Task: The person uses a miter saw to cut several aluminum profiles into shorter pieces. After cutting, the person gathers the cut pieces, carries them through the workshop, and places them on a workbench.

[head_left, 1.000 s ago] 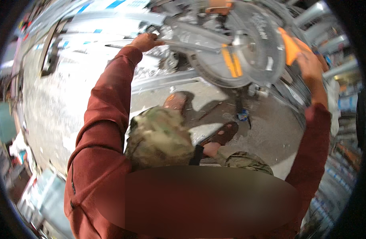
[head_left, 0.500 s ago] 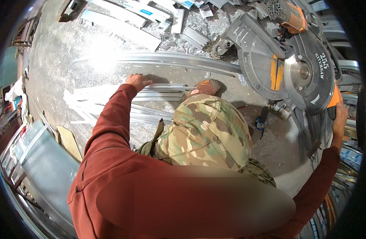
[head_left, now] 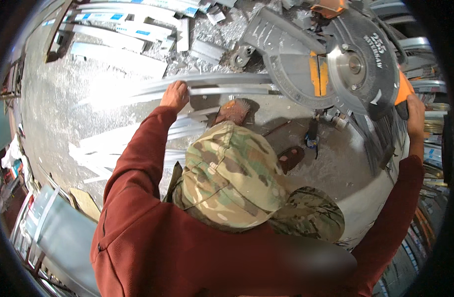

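My left hand (head_left: 175, 96) is closed round a long silvery metal profile (head_left: 229, 91) that lies across the floor, its right end beside the round base (head_left: 290, 79) of a miter saw. My right hand (head_left: 415, 115) grips the orange and black handle (head_left: 404, 89) on the right side of the saw. Its black blade guard (head_left: 376, 81) and round metal blade (head_left: 354, 64) face me, tilted over the base. Whether the blade is turning I cannot tell. A second long profile (head_left: 237, 78) runs just behind the held one.
Loose profiles (head_left: 177, 129) lie left of my camouflage-clad knee (head_left: 232, 171). Offcuts and metal shavings (head_left: 214, 37) cover the floor behind the saw fence. A blue-and-black tool (head_left: 312, 138) rests in front of the saw. Stacked profiles (head_left: 433, 143) fill the right side.
My left hand has moved from above the loose profiles to the long profile and closed on it. My right hand stays on the saw handle. The view has shifted to the right.
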Tool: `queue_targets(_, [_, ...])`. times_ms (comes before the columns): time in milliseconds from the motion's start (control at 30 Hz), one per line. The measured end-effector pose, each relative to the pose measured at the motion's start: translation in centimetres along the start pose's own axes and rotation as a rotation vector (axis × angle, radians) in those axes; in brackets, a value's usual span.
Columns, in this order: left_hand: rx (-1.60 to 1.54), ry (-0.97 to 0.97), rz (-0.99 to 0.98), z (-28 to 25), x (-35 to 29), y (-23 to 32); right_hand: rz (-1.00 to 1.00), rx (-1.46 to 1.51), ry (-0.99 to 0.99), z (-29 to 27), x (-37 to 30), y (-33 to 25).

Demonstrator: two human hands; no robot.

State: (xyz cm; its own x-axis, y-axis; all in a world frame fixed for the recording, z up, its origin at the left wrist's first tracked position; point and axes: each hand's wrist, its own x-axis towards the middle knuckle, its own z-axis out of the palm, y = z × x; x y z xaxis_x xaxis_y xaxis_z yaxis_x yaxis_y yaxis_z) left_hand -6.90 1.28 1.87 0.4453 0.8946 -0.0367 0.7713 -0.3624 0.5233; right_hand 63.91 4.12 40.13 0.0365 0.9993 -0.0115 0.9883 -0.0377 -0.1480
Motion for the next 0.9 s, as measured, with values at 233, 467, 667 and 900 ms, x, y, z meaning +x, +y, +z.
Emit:
queue_targets(233, [-0.082,-0.189,0.056,-7.1,0.4,4.0,-0.07,0.108,0.008,-1.2,0.2,-6.9])
queue_targets(467, [0.278,-0.06,0.037,-10.2,9.9,8.3,-0.134,0.222,-0.002,-0.4,1.3,-8.0])
queue_targets(667, [0.364,-0.063,-0.034,-10.2,22.9,11.9,0.05,0.033,0.007,-1.7,0.0,-10.8])
queue_targets(900, [0.331,-0.142,0.047,-7.0,32.3,14.9,-0.06,0.025,0.088,-1.2,-1.3,-10.7])
